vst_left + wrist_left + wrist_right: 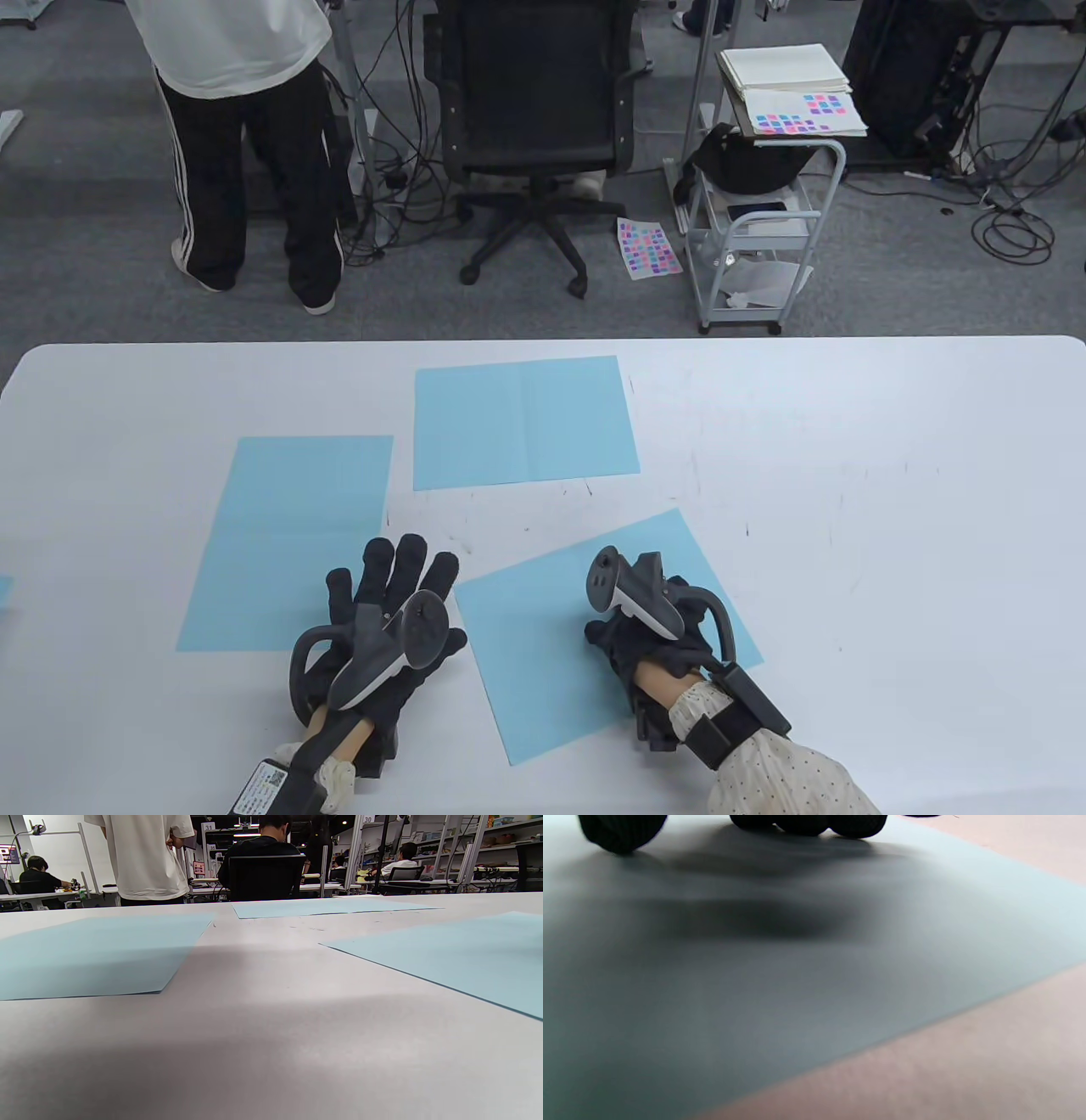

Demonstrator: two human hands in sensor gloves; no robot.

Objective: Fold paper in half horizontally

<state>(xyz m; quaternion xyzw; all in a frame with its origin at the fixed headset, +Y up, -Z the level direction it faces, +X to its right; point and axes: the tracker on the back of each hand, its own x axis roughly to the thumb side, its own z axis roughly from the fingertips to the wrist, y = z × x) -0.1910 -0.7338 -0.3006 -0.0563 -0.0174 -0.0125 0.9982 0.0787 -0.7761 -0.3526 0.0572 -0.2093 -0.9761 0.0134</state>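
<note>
Nothing folded yet, judging by the tilted light-blue paper sheet point(543, 628) lying flat and whole on the white table point(891, 509), nearest the table's near edge between the two wrists. Right gloved hand point(649, 632) resting on that sheet with fingers curled under, no edge visibly lifted; left gloved hand point(386, 611) spread flat beside its left corner. Still to do: lifting an edge, bringing it over to meet the opposite one, then pressing the crease.

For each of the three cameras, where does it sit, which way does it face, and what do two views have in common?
Table view: above the table, looking down; both hands show, left hand, right hand.
Left wrist view: low, near the tabletop, facing across toward the room; no body part shows.
Right wrist view: low over the tilted blue sheet; fingertips at the top.
Shared: that sheet appears in all views.
</note>
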